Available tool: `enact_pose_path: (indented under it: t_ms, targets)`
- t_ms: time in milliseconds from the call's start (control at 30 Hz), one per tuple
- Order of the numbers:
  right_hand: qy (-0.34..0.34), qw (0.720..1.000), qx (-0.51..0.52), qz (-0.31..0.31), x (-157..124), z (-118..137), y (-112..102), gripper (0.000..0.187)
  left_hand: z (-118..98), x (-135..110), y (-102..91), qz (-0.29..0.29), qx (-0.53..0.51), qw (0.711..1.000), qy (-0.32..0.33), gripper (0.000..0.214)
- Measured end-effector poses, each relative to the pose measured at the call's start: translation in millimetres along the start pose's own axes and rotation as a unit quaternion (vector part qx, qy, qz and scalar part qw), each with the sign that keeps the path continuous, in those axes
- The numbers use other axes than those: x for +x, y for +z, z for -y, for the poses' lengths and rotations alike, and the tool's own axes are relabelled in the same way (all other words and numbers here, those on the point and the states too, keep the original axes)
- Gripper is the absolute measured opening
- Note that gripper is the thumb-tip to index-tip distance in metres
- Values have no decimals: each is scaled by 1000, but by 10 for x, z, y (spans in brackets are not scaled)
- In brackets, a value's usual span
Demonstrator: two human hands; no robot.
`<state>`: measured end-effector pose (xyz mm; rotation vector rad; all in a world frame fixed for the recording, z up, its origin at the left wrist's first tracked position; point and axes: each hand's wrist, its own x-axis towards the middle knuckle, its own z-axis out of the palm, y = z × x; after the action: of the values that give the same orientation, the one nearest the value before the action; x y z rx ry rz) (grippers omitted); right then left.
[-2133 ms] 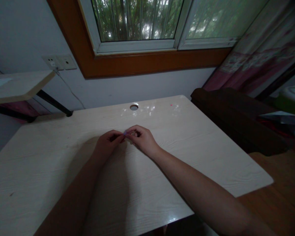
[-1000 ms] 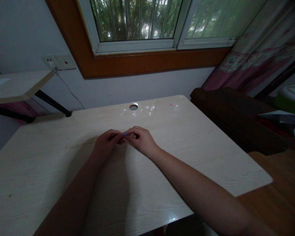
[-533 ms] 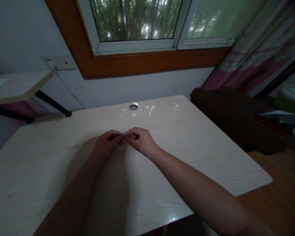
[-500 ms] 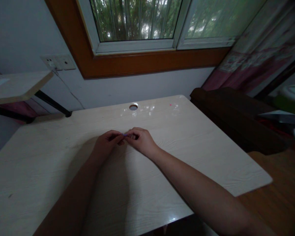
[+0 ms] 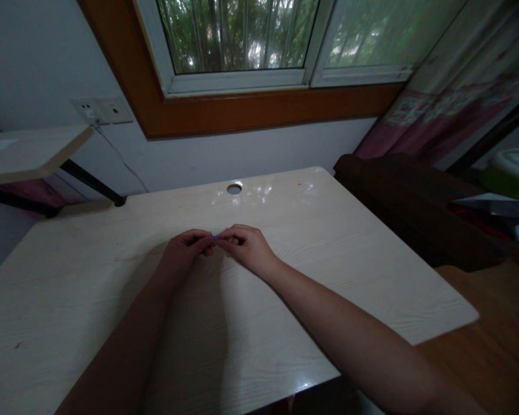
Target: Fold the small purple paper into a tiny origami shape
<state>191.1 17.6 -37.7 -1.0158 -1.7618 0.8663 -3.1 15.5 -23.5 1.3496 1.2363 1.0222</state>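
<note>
Between my fingertips is a small purple-blue piece, too small and too covered to tell its kind. My left hand pinches its left end with thumb and forefinger. From the other side my right hand pinches the right end, its other fingers curled in. Both hands are over the middle of the pale wood-grain table, with the fingertips almost meeting. Most of the piece is hidden by the fingers.
A round cable hole is near the table's back edge. A raised shelf on black legs stands at the left. Behind are a window and a wall socket. Dark wooden furniture borders the table's right side.
My left hand has shifted slightly left, and a little more of the purple-blue piece shows between the fingertips. My right hand has hardly moved.
</note>
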Motion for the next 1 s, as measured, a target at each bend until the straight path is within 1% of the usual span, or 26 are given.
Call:
enact_pose_path:
  t_ms: [267,467,600,833,900,1000]
  targets:
    - [-18,999,-23,-15,-7,40,-15,14,67,33,-3,5,-2,1000,11,27]
    - [-26,999,-34,-24,-3,28,-18,9,42,20,2,24,8,1000,10,23]
    - [-28,999,-37,-19,-2,47,-21,8,50,17,2,14,3,1000,13,21]
    - [-30,999,-20,-9,-7,63,-33,12,47,-1,-18,4,5,1000,15,24]
    - [-28,1000,-2,-4,-9,81,-37,13,52,-3,-22,9,-5,1000,14,23]
    - [-5,999,42,9,-16,112,-39,19,66,-6,-15,7,-21,1000,13,23]
